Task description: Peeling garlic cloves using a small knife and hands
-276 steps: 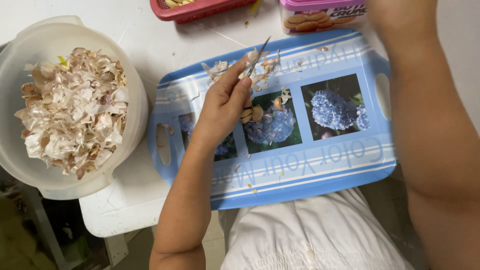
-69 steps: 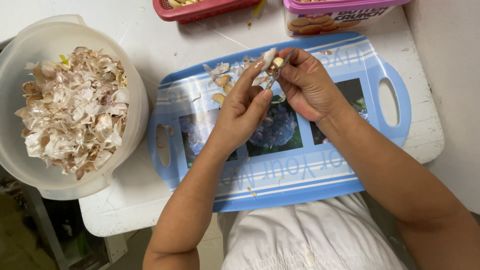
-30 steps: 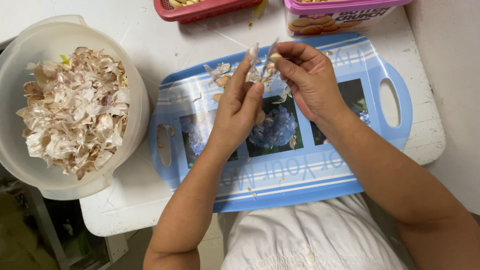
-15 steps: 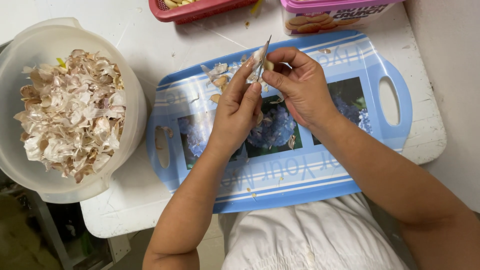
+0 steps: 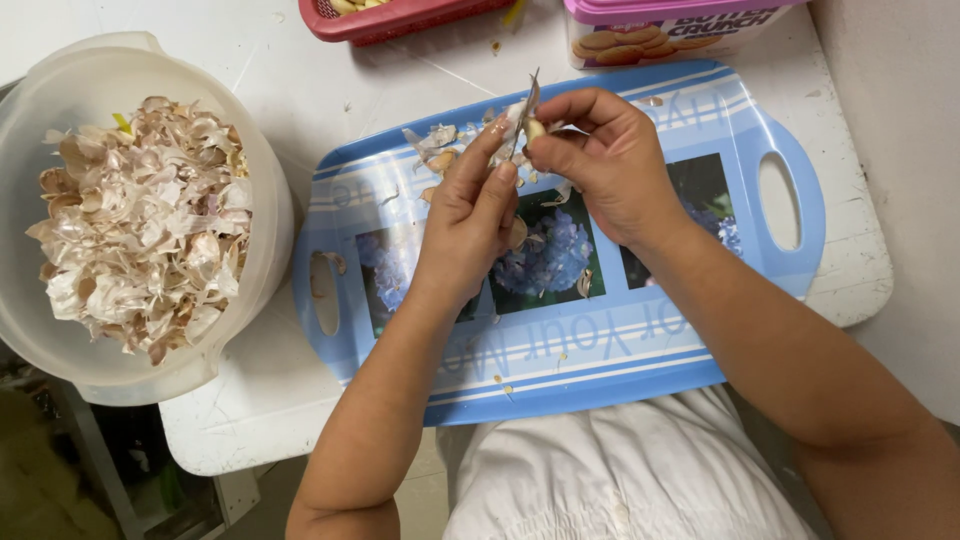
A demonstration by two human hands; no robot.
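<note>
My left hand point(image 5: 470, 215) grips a small knife point(image 5: 529, 103), blade pointing up, above the far part of a blue tray point(image 5: 600, 350) with flower pictures. My right hand point(image 5: 610, 160) pinches a pale garlic clove point(image 5: 536, 129) right against the blade. Both hands meet over the tray's upper middle. Loose papery garlic skins point(image 5: 435, 145) lie on the tray just left of the hands, and a few flakes are scattered lower down.
A large translucent bowl point(image 5: 275, 235) heaped with garlic skins point(image 5: 140, 220) stands at the left on the white table point(image 5: 250, 420). A red basket point(image 5: 400, 18) and a purple-lidded box point(image 5: 670, 35) sit at the far edge. A wall runs along the right.
My right hand, earlier stretched toward the far containers, has come back to the left hand with a clove. In the last second both hands stay together, shifting only slightly.
</note>
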